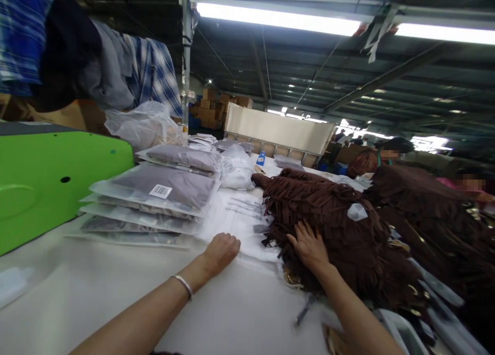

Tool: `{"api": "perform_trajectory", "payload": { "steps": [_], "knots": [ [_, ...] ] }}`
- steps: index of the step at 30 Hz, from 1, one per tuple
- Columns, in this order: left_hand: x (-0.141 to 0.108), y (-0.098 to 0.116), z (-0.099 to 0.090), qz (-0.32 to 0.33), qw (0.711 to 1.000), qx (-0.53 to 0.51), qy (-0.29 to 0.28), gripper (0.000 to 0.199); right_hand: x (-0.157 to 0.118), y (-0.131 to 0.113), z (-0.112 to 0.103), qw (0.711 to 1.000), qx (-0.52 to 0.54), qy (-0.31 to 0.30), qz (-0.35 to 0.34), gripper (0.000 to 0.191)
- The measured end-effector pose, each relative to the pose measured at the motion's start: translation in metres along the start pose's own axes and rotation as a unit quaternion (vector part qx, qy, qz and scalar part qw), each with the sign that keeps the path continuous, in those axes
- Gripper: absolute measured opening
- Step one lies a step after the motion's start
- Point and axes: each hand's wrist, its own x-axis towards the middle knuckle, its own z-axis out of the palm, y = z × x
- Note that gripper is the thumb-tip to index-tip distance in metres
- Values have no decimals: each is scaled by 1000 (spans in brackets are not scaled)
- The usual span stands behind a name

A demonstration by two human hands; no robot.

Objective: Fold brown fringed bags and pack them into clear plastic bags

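My left hand [221,253] is curled closed at the near edge of a stack of clear printed plastic bags [242,215]. Its fingertips are turned away, so whatever they may hold is hidden. Fingers spread, my right hand [309,245] lies flat on a pile of dark brown fringed pieces [328,205], which look like suede-like bags or garments. A small clear plastic piece [357,211] rests on top of that pile. Left of my left hand is a stack of packed grey items in clear bags [174,184], the upper one bearing a barcode label [160,191].
A green machine housing [58,179] stands on the white table [216,313] at left. Clothes [150,71] hang above it. More brown fringed pieces [421,200] lie at right, with people [390,151] behind. A grey plastic bin [398,332] sits at lower right.
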Motion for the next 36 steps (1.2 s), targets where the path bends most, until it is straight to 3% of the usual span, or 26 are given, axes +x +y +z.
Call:
{"api": "perform_trajectory", "payload": {
  "steps": [7, 9, 13, 16, 19, 22, 25, 29, 31, 34, 36],
  "knots": [
    [-6, -5, -17, 19, 1000, 11, 10, 12, 23, 20, -3, 999, 15, -38, 19, 57],
    [-11, -7, -21, 24, 1000, 7, 17, 3, 28, 22, -13, 999, 22, -48, 13, 57],
    [-16, -10, -33, 32, 999, -1, 28, 15, 25, 17, -51, 997, 35, -69, -23, 46],
    [-16, -7, -48, 56, 998, 0, 35, 12, 2, -4, -85, 996, 46, -55, -49, 39],
    [-17, 3, -64, 69, 996, 5, 49, 12, -34, -46, -104, 990, 80, -22, -112, 45],
    [-23, 17, -79, 63, 996, 6, 58, 19, -64, -94, -104, 977, 115, 1, -177, 52],
    [-36, 26, -90, 49, 997, 2, 57, 20, -77, -124, -97, 977, 113, 5, -182, 30],
    [-61, 30, -97, 31, 998, -7, 51, 13, -89, -133, -100, 980, 97, 9, -174, 27],
    [-76, 32, -96, 25, 999, -14, 43, 6, -100, -133, -105, 978, 90, 12, -188, 22],
    [-98, 39, -93, 15, 999, -34, 27, 16, -119, -135, -110, 970, 83, -1, -228, 17],
    [-111, 46, -91, 8, 999, -52, 14, 8, -131, -134, -109, 966, 81, -15, -244, 19]
  ]
}}
